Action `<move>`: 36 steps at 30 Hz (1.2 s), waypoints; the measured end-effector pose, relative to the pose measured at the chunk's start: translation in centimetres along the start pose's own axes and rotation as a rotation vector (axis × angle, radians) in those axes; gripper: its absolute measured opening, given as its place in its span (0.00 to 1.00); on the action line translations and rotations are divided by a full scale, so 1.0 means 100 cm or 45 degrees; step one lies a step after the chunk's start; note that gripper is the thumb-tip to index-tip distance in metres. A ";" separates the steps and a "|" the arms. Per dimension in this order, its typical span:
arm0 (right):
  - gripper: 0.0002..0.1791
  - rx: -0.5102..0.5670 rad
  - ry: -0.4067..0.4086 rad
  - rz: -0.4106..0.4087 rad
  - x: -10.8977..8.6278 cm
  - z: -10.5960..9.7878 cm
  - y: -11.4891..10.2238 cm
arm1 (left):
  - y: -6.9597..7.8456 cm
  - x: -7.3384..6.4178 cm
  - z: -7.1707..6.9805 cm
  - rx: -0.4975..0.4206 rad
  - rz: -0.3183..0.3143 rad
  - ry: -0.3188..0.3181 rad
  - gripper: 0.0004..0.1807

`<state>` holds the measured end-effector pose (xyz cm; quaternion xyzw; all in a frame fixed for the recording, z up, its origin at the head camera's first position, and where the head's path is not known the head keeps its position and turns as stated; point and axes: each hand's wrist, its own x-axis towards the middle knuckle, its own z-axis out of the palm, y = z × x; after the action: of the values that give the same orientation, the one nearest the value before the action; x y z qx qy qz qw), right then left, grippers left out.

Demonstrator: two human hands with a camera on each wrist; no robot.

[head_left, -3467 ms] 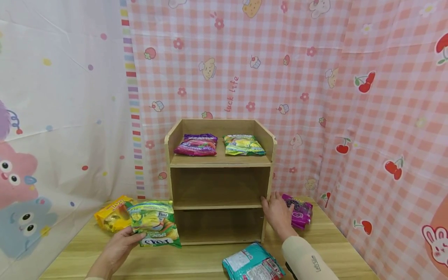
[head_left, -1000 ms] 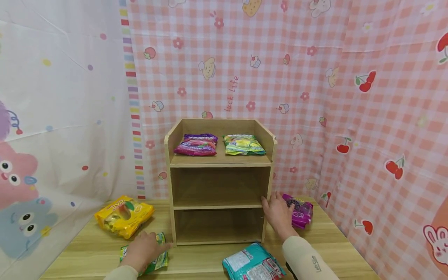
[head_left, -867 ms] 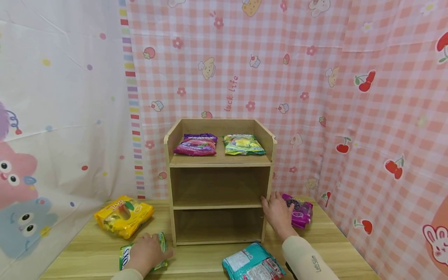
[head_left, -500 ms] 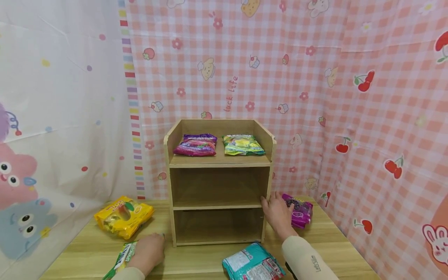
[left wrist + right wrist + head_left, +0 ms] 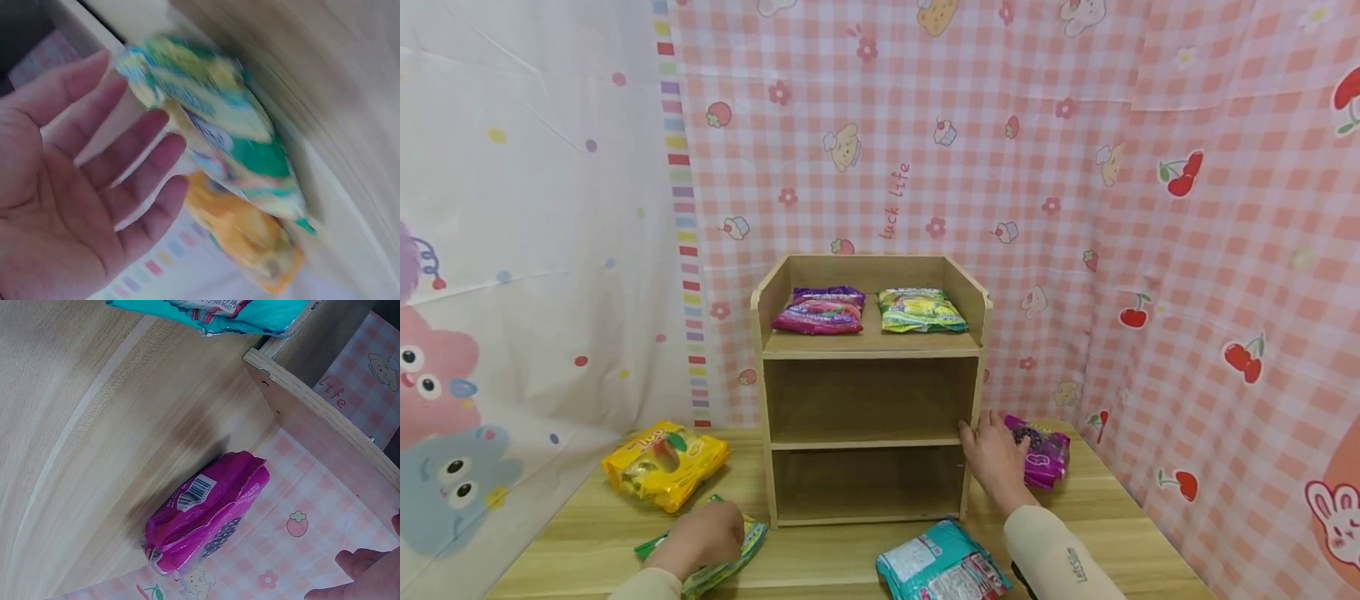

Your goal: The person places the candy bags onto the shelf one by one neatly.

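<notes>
A green and yellow candy bag (image 5: 754, 540) lies near the table's front left, partly covered by my left hand (image 5: 706, 535). In the left wrist view, that hand's fingers (image 5: 147, 134) are spread and only slightly bent, their tips close beside the blurred bag (image 5: 219, 128). My right hand (image 5: 996, 458) rests at the right side of the wooden shelf unit (image 5: 872, 353), its thumb at the front edge. Just beyond it lies a purple candy bag (image 5: 1047, 457), seen whole in the right wrist view. Only some fingertips (image 5: 362, 562) of the right hand show there.
The top shelf holds a magenta-purple bag (image 5: 822, 312) and a yellow-green bag (image 5: 922, 311). On the table (image 5: 820, 567) lie a yellow bag (image 5: 666, 464) at left and a teal bag (image 5: 942, 560) in front of the shelf unit. Patterned curtains (image 5: 887, 125) close off the back and sides.
Held up beside the shelf unit at first, the green and yellow bag has come down to the table and turned under my left hand, which has let go. My right hand has stayed put.
</notes>
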<state>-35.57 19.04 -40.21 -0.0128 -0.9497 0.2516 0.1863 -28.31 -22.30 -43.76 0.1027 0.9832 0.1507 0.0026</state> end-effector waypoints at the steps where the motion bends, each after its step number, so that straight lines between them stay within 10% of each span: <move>1: 0.36 -0.001 0.001 0.000 0.000 0.000 0.000 | -0.005 0.000 -0.003 -0.013 -0.032 -0.005 0.10; 17: 0.36 0.000 0.012 -0.005 0.000 0.001 0.000 | -0.089 -0.020 -0.014 -0.079 -0.556 -0.064 0.46; 27: 0.36 0.003 0.019 -0.005 0.000 0.000 -0.001 | -0.099 -0.019 -0.002 -0.362 -0.661 -0.173 0.34; 36: 0.36 0.007 0.009 -0.003 -0.001 0.000 0.000 | -0.109 -0.010 0.007 -0.652 -0.692 -0.030 0.22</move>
<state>-35.52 18.99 -40.26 -0.0121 -0.9483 0.2539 0.1900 -29.49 -32.51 -47.73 -0.1642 0.9050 0.3844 0.0793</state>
